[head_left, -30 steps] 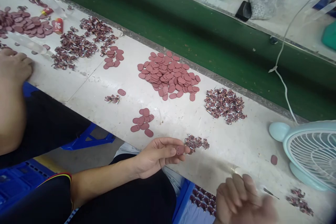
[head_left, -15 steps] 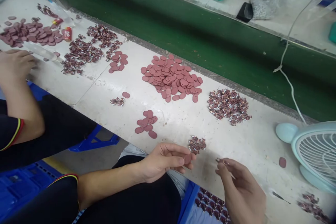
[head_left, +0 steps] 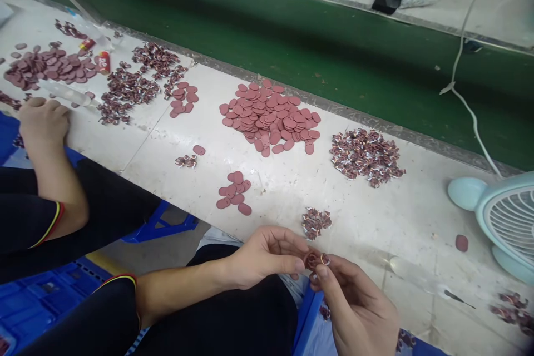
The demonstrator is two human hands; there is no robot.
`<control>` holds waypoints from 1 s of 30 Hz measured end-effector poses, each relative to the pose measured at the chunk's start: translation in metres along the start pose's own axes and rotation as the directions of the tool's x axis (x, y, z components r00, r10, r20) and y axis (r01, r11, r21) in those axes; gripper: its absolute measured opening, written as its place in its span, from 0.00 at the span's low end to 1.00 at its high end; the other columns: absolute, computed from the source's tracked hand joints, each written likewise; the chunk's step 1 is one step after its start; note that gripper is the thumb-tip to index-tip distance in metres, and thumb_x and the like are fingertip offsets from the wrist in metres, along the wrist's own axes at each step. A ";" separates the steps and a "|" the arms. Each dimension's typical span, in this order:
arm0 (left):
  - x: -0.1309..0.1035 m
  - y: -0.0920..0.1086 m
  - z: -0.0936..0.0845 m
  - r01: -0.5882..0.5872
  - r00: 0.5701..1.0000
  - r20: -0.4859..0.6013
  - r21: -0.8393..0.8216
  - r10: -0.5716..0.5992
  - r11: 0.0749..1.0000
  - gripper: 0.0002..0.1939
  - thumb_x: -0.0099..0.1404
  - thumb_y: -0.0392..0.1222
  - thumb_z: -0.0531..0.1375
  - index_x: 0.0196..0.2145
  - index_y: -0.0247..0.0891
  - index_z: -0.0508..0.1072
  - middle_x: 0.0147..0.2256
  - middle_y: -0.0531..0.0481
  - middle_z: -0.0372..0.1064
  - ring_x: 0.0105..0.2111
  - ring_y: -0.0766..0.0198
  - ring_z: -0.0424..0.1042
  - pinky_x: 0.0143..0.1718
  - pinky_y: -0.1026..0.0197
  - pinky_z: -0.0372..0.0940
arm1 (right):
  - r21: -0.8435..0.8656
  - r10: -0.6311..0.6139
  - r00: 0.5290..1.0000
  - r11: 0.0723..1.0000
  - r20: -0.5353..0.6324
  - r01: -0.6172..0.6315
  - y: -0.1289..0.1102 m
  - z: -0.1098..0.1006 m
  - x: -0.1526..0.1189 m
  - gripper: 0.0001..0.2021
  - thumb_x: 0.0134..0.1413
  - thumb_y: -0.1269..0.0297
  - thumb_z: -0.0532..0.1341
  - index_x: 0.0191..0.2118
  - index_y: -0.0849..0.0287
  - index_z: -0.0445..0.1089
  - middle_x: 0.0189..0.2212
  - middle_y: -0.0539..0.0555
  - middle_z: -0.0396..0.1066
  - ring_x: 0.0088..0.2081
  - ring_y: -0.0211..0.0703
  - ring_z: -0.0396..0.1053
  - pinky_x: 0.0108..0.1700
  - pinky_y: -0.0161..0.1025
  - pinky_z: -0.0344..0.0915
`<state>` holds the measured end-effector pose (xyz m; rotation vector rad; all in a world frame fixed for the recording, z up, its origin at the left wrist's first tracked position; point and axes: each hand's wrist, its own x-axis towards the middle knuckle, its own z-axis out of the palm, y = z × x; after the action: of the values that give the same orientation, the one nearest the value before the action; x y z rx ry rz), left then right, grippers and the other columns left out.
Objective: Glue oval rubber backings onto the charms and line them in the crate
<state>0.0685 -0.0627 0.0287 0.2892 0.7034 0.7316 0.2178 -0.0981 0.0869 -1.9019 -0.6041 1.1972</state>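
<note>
My left hand point(head_left: 267, 260) pinches a dull-red oval disc point(head_left: 311, 261) between thumb and fingers. My right hand point(head_left: 361, 303) meets it there, its thumb and fingertips closed on a small brown part with a shiny metal bit point(head_left: 325, 259). Disc and part are together at the fingertips; whether they touch is too small to tell. Just behind the hands lies a little heap of the same brown parts point(head_left: 316, 222). Farther left is a small group of red oval discs point(head_left: 236, 192). A clear squeeze bottle with a thin dark tip point(head_left: 413, 273) lies right of my right hand.
A large pile of discs point(head_left: 271, 117) and a pile of brown parts point(head_left: 367, 154) lie toward the back edge. At right stands a pale blue fan point(head_left: 511, 222). A co-worker's hand point(head_left: 44, 119) rests at left. Below the table edge is a blue crate point(head_left: 306, 317).
My right hand has moved left and brought the brown part up to the disc in my left hand. The bottle it hid now shows. The co-worker's hand has shifted right; the view has tilted down slightly.
</note>
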 end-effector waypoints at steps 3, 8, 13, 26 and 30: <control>-0.001 0.000 0.002 0.003 0.999 -0.033 0.032 -0.002 0.999 0.11 0.51 0.38 0.77 0.31 0.33 0.82 0.28 0.47 0.81 0.27 0.66 0.77 0.34 0.64 0.70 | -0.010 -0.026 1.000 1.000 0.003 0.026 0.000 -0.001 0.000 0.18 0.42 0.49 0.76 0.34 0.56 0.80 0.25 0.53 0.78 0.25 0.40 0.72 0.19 0.29 0.62; -0.001 0.000 0.003 -0.066 0.998 -0.016 0.071 0.067 0.995 0.07 0.54 0.38 0.75 0.28 0.33 0.83 0.33 0.44 0.83 0.33 0.59 0.80 0.40 0.58 0.72 | 0.004 -0.011 0.996 1.000 0.091 0.011 0.005 -0.004 0.006 0.18 0.43 0.49 0.75 0.34 0.58 0.79 0.24 0.53 0.77 0.25 0.41 0.73 0.17 0.29 0.60; -0.002 0.001 0.006 -0.095 0.995 0.017 0.077 0.094 0.992 0.05 0.57 0.39 0.73 0.30 0.35 0.84 0.36 0.44 0.83 0.36 0.58 0.81 0.44 0.57 0.73 | 0.014 -0.014 0.997 1.000 0.081 0.013 0.005 -0.002 0.006 0.18 0.45 0.49 0.75 0.35 0.58 0.78 0.26 0.54 0.77 0.27 0.43 0.74 0.17 0.29 0.59; -0.004 -0.005 -0.002 -0.113 0.990 -0.057 0.216 0.129 0.970 0.14 0.53 0.46 0.76 0.33 0.35 0.84 0.50 0.37 0.79 0.43 0.50 0.81 0.46 0.52 0.75 | 0.323 -0.062 0.991 0.946 0.115 0.022 0.052 -0.010 0.026 0.13 0.45 0.58 0.76 0.36 0.56 0.80 0.29 0.54 0.79 0.27 0.41 0.75 0.30 0.37 0.75; -0.016 0.032 -0.030 -0.249 0.941 0.038 0.751 0.336 0.611 0.11 0.63 0.45 0.70 0.42 0.39 0.84 0.52 0.38 0.78 0.49 0.51 0.79 0.49 0.54 0.74 | 0.387 0.010 1.000 0.922 -0.001 -0.009 0.077 -0.056 0.022 0.11 0.37 0.56 0.77 0.29 0.51 0.81 0.26 0.57 0.76 0.22 0.50 0.74 0.19 0.44 0.71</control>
<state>0.0233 -0.0511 0.0295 1.1704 1.0648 0.7377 0.2768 -0.1469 0.0258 -1.5710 -0.3245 1.2175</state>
